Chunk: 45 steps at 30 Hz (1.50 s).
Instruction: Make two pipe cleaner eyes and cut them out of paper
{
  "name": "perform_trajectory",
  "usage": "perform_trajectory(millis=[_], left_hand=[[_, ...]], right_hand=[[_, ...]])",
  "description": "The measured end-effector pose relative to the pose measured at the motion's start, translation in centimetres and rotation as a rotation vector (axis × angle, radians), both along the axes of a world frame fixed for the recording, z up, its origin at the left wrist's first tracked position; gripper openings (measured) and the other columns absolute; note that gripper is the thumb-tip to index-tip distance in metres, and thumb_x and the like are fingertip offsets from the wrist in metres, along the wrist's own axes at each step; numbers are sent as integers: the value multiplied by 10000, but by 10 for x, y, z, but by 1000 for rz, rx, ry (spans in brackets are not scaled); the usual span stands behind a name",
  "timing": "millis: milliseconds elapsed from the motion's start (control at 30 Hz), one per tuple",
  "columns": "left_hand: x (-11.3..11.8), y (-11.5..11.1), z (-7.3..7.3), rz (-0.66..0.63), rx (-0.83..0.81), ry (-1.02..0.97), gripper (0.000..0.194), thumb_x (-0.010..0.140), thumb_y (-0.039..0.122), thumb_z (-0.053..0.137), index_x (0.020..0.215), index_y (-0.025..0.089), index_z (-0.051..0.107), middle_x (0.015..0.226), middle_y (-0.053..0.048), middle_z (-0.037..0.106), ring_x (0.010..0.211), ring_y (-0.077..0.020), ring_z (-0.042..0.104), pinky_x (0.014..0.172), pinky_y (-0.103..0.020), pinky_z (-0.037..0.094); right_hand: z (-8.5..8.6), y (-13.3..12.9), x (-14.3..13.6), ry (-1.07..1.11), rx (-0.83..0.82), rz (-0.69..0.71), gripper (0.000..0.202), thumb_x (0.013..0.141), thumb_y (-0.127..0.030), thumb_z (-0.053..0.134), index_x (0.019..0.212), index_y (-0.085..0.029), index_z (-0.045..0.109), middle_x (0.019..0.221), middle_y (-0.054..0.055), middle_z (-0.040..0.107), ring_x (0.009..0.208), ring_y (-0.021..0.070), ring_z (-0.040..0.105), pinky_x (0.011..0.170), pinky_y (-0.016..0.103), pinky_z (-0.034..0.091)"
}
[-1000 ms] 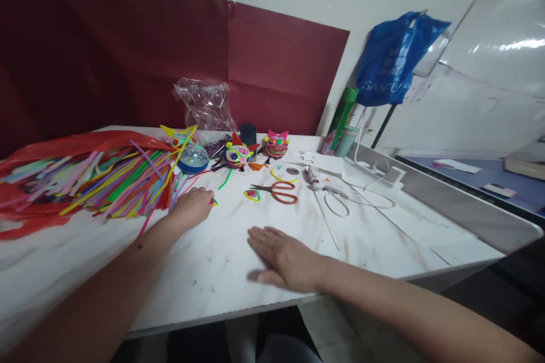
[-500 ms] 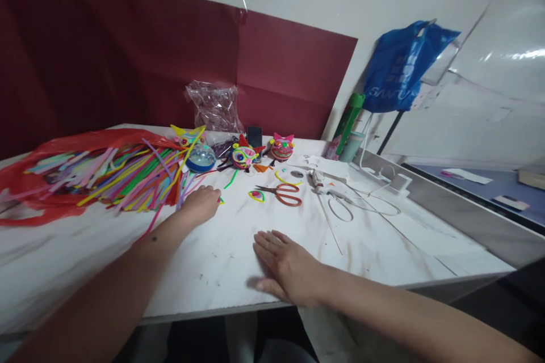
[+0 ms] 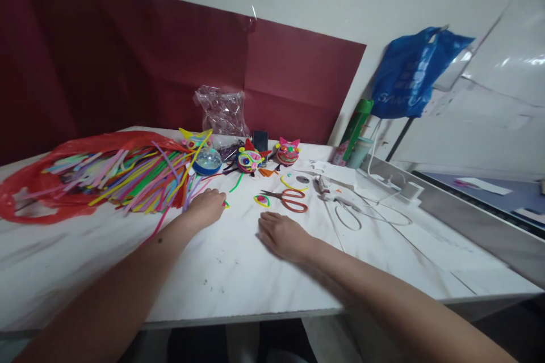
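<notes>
My left hand (image 3: 207,208) is on the table beside the strips, its fingers curled around a small green and yellow piece (image 3: 226,204) that shows partly at the fingertips. With fingers lowered to the tabletop, my right hand (image 3: 281,235) rests palm down, with nothing seen in it. Just beyond it lie an eye-shaped pink, yellow and green piece (image 3: 261,201) and orange-handled scissors (image 3: 294,200), blades pointing left. Farther back sit a blue-faced figure (image 3: 249,160) with red ears, a pink-eared figure (image 3: 288,152) and a yellow-eared figure (image 3: 193,140).
Colourful fuzzy strips (image 3: 140,178) spill from a red plastic bag (image 3: 63,150) at the left. A clear dome with a blue base (image 3: 207,162) stands by them. A glue gun (image 3: 326,187) and white cables lie right of the scissors. A green cylinder (image 3: 360,125) stands behind.
My right hand has moved forward toward the scissors, and its fingers, spread before, are now closer together and bent down. My left hand stays by the small piece. The view has shifted slightly.
</notes>
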<state>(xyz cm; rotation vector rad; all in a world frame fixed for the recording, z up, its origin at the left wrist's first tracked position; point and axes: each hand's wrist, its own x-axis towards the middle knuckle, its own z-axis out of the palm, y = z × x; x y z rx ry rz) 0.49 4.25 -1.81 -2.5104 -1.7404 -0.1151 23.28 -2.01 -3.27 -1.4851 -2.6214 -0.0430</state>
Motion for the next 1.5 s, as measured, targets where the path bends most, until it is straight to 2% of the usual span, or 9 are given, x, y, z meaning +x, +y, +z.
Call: perform_trajectory(millis=[133,267,533,767,967,1067,1233,1333,1500], left_hand=[[0,1,-1,2,-7,-12,216,880,185,453,961,168,654,1035,-132,651,1024,-260,572,855,-364,442],[-1,4,-4,-6,-1,-47,220,865,164,460,991,169,640,1036,-132,653,1031,-267,577,862,-369,443],[-7,11,-13,-45,9,-187,396,806,135,504,1193,190,569,1205,-113,612,1154,-235,549,967,-320,410],[-8,15,-15,-163,-67,-246,357,778,162,541,1120,217,629,1148,-74,651,1112,-214,572,961,-291,418],[-4,11,-13,-173,-83,-273,398,767,151,531,1153,195,615,1191,-93,633,1156,-230,543,993,-320,400],[-3,8,-13,-209,-103,-278,380,755,159,551,1122,212,631,1173,-74,646,1141,-222,553,990,-313,404],[5,3,-9,-269,-124,-287,363,717,174,590,1071,219,653,1095,-54,668,1069,-208,589,943,-280,437],[9,0,-1,-214,2,-397,279,792,246,526,1038,189,645,1103,-80,659,1075,-219,581,960,-304,429],[10,-4,11,-77,275,-827,239,862,340,438,883,208,637,933,-42,685,930,-192,619,875,-295,472]], right_hand=[[3,31,12,20,-1,-229,309,932,-263,417,835,-124,675,885,154,711,830,235,666,698,290,464],[5,63,9,71,15,-309,279,937,-286,416,925,-156,663,937,120,710,835,216,660,656,262,441],[-3,91,-13,185,-20,-219,275,819,-282,577,1019,-114,660,1019,154,672,923,242,622,764,294,443],[-4,87,6,335,-195,4,333,700,-211,689,1031,-176,677,904,41,674,764,160,596,659,236,440],[-7,90,19,469,-359,28,165,828,-290,619,876,-136,651,731,10,669,613,112,579,547,204,432],[-6,85,26,479,-424,48,108,773,-247,679,803,-144,666,707,2,681,611,120,599,553,210,448],[-1,66,33,528,-313,-56,165,725,-121,648,885,-140,683,810,51,681,708,182,628,608,261,458],[3,55,35,578,-234,-79,164,754,-89,582,874,-149,675,849,59,667,761,190,627,655,271,460],[8,47,43,665,-178,-94,218,750,-4,455,717,-163,600,766,36,636,742,168,607,675,256,445]])
